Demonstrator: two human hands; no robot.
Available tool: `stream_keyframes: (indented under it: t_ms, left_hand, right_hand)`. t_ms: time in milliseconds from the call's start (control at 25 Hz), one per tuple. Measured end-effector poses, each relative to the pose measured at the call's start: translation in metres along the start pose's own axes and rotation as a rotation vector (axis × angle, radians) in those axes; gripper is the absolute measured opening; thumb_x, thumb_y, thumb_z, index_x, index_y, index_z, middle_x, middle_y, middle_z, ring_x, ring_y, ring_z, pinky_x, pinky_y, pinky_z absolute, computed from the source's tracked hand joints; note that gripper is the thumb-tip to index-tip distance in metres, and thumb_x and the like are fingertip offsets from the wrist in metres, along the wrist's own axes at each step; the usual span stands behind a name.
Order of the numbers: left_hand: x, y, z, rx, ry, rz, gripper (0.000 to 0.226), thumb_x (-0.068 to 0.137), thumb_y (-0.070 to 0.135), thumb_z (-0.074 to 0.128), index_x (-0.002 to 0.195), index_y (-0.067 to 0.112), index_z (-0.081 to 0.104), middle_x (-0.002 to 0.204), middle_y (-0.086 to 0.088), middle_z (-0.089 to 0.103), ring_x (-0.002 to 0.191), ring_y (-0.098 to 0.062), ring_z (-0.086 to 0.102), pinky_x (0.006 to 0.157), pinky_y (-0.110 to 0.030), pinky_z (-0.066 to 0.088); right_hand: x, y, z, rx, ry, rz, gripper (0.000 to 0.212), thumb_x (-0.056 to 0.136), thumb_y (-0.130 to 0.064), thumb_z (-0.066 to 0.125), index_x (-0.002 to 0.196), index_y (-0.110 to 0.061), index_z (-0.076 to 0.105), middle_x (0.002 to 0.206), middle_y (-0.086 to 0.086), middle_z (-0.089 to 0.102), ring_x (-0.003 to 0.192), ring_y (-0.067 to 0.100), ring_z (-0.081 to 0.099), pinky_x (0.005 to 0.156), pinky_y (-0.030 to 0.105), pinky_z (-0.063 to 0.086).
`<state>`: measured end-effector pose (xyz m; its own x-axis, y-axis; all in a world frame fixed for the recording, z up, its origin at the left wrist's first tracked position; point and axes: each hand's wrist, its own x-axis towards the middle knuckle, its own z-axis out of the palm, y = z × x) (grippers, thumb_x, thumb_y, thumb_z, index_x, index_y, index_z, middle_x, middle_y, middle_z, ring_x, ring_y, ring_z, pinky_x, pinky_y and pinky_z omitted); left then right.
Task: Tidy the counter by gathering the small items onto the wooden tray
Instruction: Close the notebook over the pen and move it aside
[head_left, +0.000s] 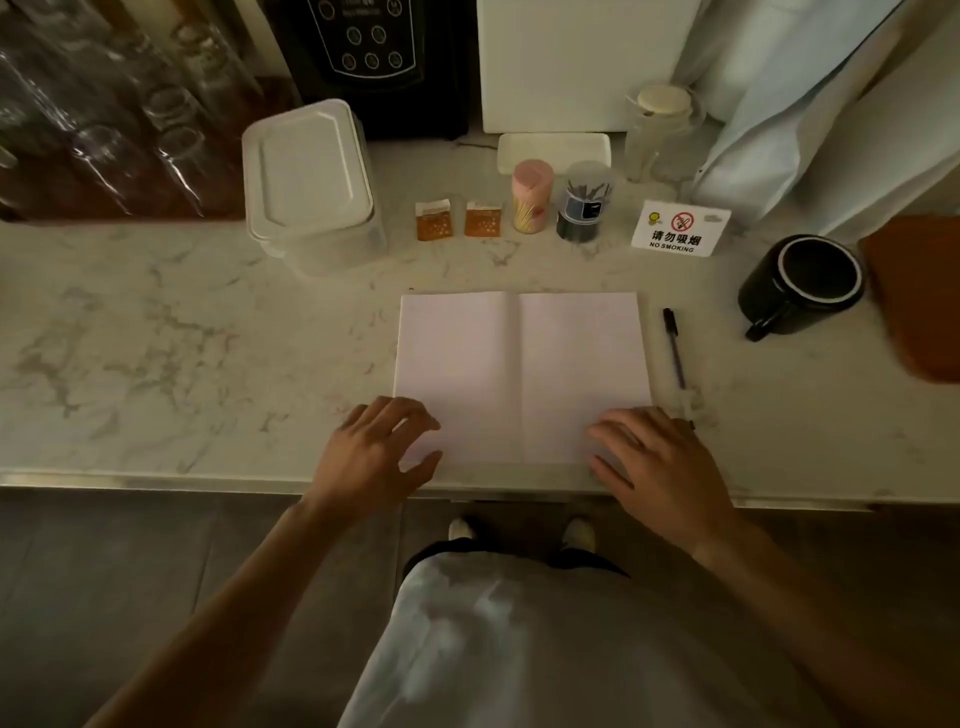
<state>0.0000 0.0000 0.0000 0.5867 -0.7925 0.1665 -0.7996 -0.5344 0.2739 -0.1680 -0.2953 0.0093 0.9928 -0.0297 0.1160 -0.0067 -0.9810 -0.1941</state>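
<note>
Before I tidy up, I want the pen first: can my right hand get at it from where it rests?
Probably yes. The right hand lies open on the open notebook; the pen lies just beyond it on bare counter, nothing between.

Person seen from above: bare forearms, pale top, dark bottoms, light shoes.

Both forearms bare right up to frame edge, no sleeves visible, no watch or bracelet. Left hand (382, 447) bare, no glove. Right hand (657, 457) bare too; small dark spot at its far edge, could be a ring, too blurred to tell. Torso in a loose light grey-white top (519, 649), creased, with a dark band of clothing below its hem. Two whitish shoe toes (462, 530) on grey floor.
</note>
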Motion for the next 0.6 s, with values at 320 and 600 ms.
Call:
stream_keyframes:
  t_ms: [320,600]
  left_hand:
    - [-0.01,-0.014,0.013,0.081,-0.101,-0.06,0.055,0.085,0.055,0.056,0.13,0.023,0.054,0.14,-0.002,0.051,0.126,-0.025,0.048,0.101,-0.044,0.041]
    - [-0.041,-0.019,0.017,0.098,-0.182,-0.029,0.079,0.08,0.064,0.059,0.146,0.026,0.038,0.152,0.0,0.04,0.137,-0.023,0.04,0.11,-0.045,0.031]
  right_hand:
    - [-0.009,0.0,0.018,-0.013,-0.026,0.026,0.041,0.089,-0.035,0.063,0.125,-0.016,0.062,0.132,0.011,0.058,0.123,0.031,0.053,0.095,0.047,0.05]
    - [-0.025,-0.008,0.032,-0.031,-0.044,-0.02,0.057,0.088,-0.049,0.059,0.135,-0.017,0.055,0.14,0.012,0.052,0.131,0.031,0.046,0.106,0.048,0.041]
